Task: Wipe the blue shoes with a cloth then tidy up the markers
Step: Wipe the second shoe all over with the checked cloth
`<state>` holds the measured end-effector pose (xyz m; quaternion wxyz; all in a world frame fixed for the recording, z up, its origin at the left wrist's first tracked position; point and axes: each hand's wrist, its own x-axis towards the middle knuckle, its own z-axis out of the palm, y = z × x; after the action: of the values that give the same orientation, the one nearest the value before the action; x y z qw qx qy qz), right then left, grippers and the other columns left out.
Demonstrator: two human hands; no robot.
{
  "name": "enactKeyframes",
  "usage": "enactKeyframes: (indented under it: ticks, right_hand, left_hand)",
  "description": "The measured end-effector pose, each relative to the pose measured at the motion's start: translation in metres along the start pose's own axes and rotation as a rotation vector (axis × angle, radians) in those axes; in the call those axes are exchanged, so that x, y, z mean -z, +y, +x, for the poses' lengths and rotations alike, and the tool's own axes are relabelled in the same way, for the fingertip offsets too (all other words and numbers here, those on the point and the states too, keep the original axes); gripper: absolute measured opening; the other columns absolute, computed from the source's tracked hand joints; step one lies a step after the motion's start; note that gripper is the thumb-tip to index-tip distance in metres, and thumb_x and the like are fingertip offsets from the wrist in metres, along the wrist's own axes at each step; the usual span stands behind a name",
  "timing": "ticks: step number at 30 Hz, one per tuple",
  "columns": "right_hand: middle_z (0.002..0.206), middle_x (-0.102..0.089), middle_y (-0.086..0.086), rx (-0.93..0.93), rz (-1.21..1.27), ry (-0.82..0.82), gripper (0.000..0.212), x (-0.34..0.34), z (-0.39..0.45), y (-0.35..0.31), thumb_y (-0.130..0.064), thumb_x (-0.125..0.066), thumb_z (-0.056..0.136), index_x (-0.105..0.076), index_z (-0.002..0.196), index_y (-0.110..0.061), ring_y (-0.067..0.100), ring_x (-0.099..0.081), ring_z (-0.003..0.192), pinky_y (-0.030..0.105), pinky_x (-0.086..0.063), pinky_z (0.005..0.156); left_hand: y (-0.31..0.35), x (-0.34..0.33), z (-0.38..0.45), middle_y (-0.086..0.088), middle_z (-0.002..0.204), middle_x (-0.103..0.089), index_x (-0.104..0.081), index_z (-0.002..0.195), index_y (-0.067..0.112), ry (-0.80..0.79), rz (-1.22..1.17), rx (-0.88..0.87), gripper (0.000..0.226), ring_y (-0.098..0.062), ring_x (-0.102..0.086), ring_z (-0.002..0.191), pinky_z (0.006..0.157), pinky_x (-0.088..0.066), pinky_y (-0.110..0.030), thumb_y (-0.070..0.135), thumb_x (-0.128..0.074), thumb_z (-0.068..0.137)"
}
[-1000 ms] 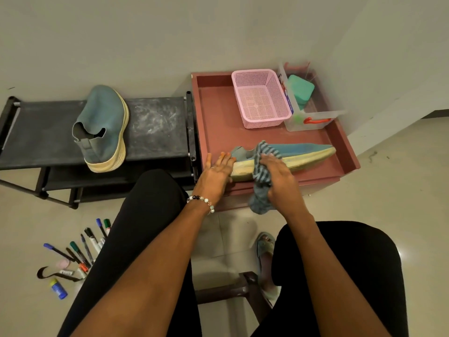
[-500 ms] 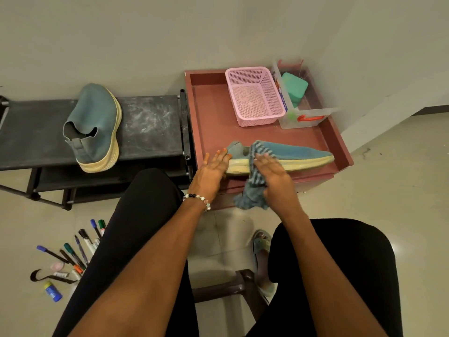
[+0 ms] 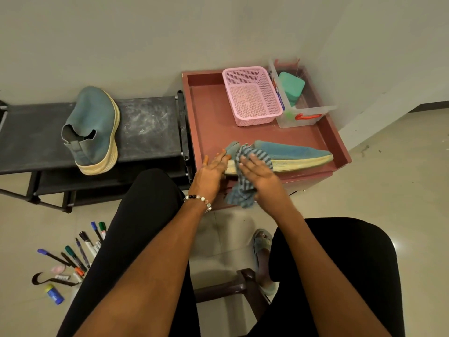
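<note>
Markers: a loose scatter on the floor at near left, beside the person's left leg, with a small blue bottle and a dark strap at their near edge.
Rack: black, low, against the far wall on the left; its dusty top carries one blue shoe.
Left shoe: lies on its side on the rack, opening toward the near side, pale sole to the right.
Left hand: forearm reaches forward from near centre, beaded bracelet at the wrist; the hand lies flat with fingers straight and spread, pressing the heel end of the second shoe. It grasps nothing.
Cloth: striped blue, draped over the shoe's heel part and hanging down past the tray's near edge.
Right hand: forearm comes in from the near right; palm down, fingers extended, pressing the cloth against the shoe's side.
Right shoe: on its side along the tray's near edge, toe pointing right.
Tray: red, right of the rack, touching it.
Basket: pink, at the tray's far side.
Clear box: just right of the basket, a green block inside.
</note>
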<state>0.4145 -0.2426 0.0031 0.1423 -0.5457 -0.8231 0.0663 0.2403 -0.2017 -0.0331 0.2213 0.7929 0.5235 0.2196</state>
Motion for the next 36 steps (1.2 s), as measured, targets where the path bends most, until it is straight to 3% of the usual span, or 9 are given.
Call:
enactKeyframes:
  ticks: [4, 8, 12, 17, 20, 24, 29, 33, 36]
  right_hand:
    - [0.117, -0.062, 0.027, -0.201, -0.019, 0.094, 0.051, 0.013, -0.016, 0.031, 0.007, -0.057, 0.058, -0.064, 0.108, 0.011, 0.051, -0.055, 0.11, 0.061, -0.035, 0.099]
    - [0.129, -0.052, 0.03, -0.386, 0.073, 0.15, 0.074, -0.005, -0.002, -0.012, 0.024, -0.059, 0.047, -0.055, 0.121, 0.014, 0.049, -0.044, 0.125, 0.059, -0.032, 0.105]
    - [0.138, -0.043, 0.031, -0.203, 0.153, 0.017, 0.074, -0.014, 0.016, -0.055, 0.022, -0.057, 0.056, -0.046, 0.129, 0.014, 0.046, -0.034, 0.133, 0.045, -0.011, 0.113]
    - [0.123, -0.059, 0.026, -0.006, 0.046, 0.034, 0.06, -0.001, 0.004, -0.016, 0.013, -0.05, 0.059, -0.059, 0.118, 0.01, 0.044, -0.056, 0.114, 0.057, -0.039, 0.095]
    - [0.123, -0.059, 0.027, -0.193, 0.025, 0.094, 0.062, 0.009, -0.009, 0.018, -0.007, -0.03, 0.066, -0.06, 0.117, 0.011, 0.045, -0.056, 0.114, 0.051, -0.034, 0.105]
    - [0.114, -0.063, 0.029, -0.297, -0.126, 0.151, 0.057, 0.01, -0.019, 0.035, -0.001, -0.063, 0.055, -0.062, 0.11, 0.013, 0.046, -0.061, 0.105, 0.035, -0.014, 0.115]
    - [0.111, -0.066, 0.025, -0.367, -0.15, 0.14, 0.072, -0.003, -0.012, 0.021, 0.006, -0.089, 0.039, -0.065, 0.107, 0.011, 0.04, -0.063, 0.105, 0.055, -0.044, 0.091]
    - [0.112, -0.062, 0.033, -0.28, -0.085, 0.193, 0.047, 0.0, -0.009, 0.013, 0.0, -0.054, 0.063, -0.062, 0.106, 0.017, 0.05, -0.06, 0.103, 0.066, -0.042, 0.084]
    - [0.119, -0.058, 0.033, -0.206, -0.016, 0.155, 0.055, -0.006, -0.006, -0.008, 0.004, -0.038, 0.063, -0.06, 0.113, 0.017, 0.051, -0.055, 0.111, 0.062, -0.035, 0.093]
  left_hand:
    - [0.0, -0.002, 0.004, -0.01, 0.152, -0.032, -0.042, 0.141, 0.006, -0.046, 0.032, 0.028, 0.061, -0.031, -0.033, 0.139, 0.117, -0.008, -0.038, -0.013, -0.053, 0.084]
    - [-0.003, -0.008, 0.003, -0.012, 0.151, -0.034, -0.043, 0.141, 0.007, -0.049, 0.024, 0.035, 0.062, -0.04, -0.035, 0.136, 0.116, -0.02, -0.047, -0.017, -0.047, 0.084]
    - [0.004, -0.001, 0.003, -0.001, 0.158, -0.017, -0.023, 0.15, 0.013, -0.073, 0.085, 0.077, 0.055, -0.03, -0.018, 0.144, 0.117, -0.01, -0.03, -0.001, -0.037, 0.099]
    - [0.001, -0.003, 0.0, -0.011, 0.154, -0.027, -0.036, 0.144, 0.006, -0.024, 0.04, -0.018, 0.059, -0.027, -0.029, 0.141, 0.117, -0.004, -0.031, -0.015, -0.04, 0.09]
    - [-0.001, -0.002, 0.005, -0.01, 0.153, -0.03, -0.041, 0.142, 0.009, -0.047, 0.048, 0.006, 0.059, -0.027, -0.033, 0.14, 0.116, -0.004, -0.031, -0.012, -0.048, 0.087]
    - [0.002, 0.001, 0.005, -0.005, 0.155, -0.026, -0.038, 0.145, 0.012, -0.076, 0.087, 0.012, 0.06, -0.029, -0.03, 0.14, 0.114, -0.003, -0.028, -0.006, -0.052, 0.089]
    - [0.014, 0.01, 0.008, -0.006, 0.159, -0.016, -0.023, 0.15, 0.01, -0.13, 0.203, -0.025, 0.062, -0.027, -0.019, 0.145, 0.118, -0.004, -0.039, 0.009, -0.051, 0.095]
    - [0.046, 0.0, 0.005, -0.009, 0.16, 0.005, 0.002, 0.151, 0.007, -0.155, 0.338, -0.193, 0.072, -0.027, 0.005, 0.147, 0.116, 0.01, -0.037, 0.013, -0.045, 0.097]
    - [0.051, -0.011, 0.002, -0.01, 0.159, 0.009, 0.003, 0.151, 0.006, -0.118, 0.35, -0.169, 0.071, -0.03, 0.011, 0.146, 0.114, 0.013, -0.036, -0.004, -0.038, 0.094]
